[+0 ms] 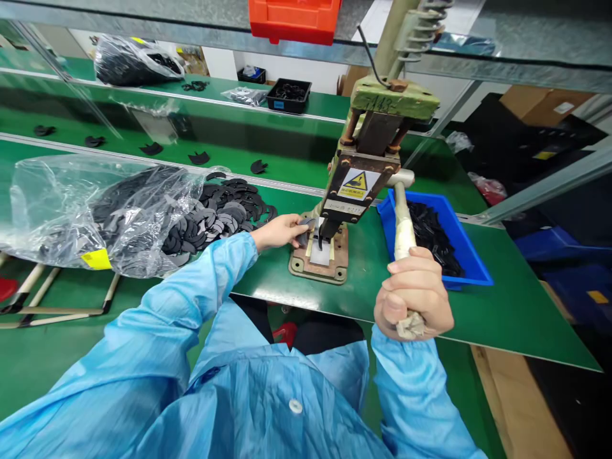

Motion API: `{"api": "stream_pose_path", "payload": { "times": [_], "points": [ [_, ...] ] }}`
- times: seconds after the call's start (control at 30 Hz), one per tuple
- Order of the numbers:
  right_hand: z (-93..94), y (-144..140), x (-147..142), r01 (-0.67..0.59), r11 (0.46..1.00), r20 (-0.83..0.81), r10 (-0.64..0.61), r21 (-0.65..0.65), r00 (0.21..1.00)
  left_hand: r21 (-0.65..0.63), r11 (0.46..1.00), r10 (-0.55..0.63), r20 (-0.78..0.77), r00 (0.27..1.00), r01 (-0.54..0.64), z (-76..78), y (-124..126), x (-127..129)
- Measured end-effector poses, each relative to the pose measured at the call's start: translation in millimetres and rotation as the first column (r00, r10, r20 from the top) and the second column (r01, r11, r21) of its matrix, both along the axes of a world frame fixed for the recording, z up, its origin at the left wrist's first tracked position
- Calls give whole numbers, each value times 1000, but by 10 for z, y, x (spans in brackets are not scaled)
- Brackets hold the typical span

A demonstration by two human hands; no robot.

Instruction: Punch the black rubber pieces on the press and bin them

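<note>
A green hand press (363, 166) stands on the green bench, its base plate (319, 262) in front of me. My right hand (414, 294) is closed around the end of the press lever (402, 224), which slopes down toward me. My left hand (281, 231) pinches a small black curved part (306, 224) right at the press tool, over the base plate. Both arms wear light blue sleeves.
A heap of black curved parts (224, 213) spills from a clear plastic bag (95, 213) at left. A blue bin (461, 245) with black parts sits right of the press. Single black parts lie on the conveyor belt (201, 156) behind. An orange bin (294, 19) hangs overhead.
</note>
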State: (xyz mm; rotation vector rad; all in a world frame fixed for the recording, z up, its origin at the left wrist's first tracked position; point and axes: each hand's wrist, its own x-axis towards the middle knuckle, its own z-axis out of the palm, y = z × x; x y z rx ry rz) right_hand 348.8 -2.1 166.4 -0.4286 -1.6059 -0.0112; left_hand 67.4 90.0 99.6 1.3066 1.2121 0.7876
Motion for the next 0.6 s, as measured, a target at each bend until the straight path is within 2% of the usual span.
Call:
{"api": "stream_pose_path", "payload": {
  "times": [0.13,0.23,0.4,0.6],
  "points": [
    [4,5,-26,19,1000,-28,-18,24,999,3,998,58,63,996,-58,-131,40,156],
    [5,8,-34,28,999,-15,-27,20,1000,13,998,61,11,998,-61,-89,83,135],
    [4,5,-22,24,1000,-14,-24,11,1000,6,1000,-30,-5,1000,30,5,97,92],
    [-6,-20,2,29,999,-5,-30,-22,1000,-25,999,-25,14,1000,25,-34,131,106]
  ]
}}
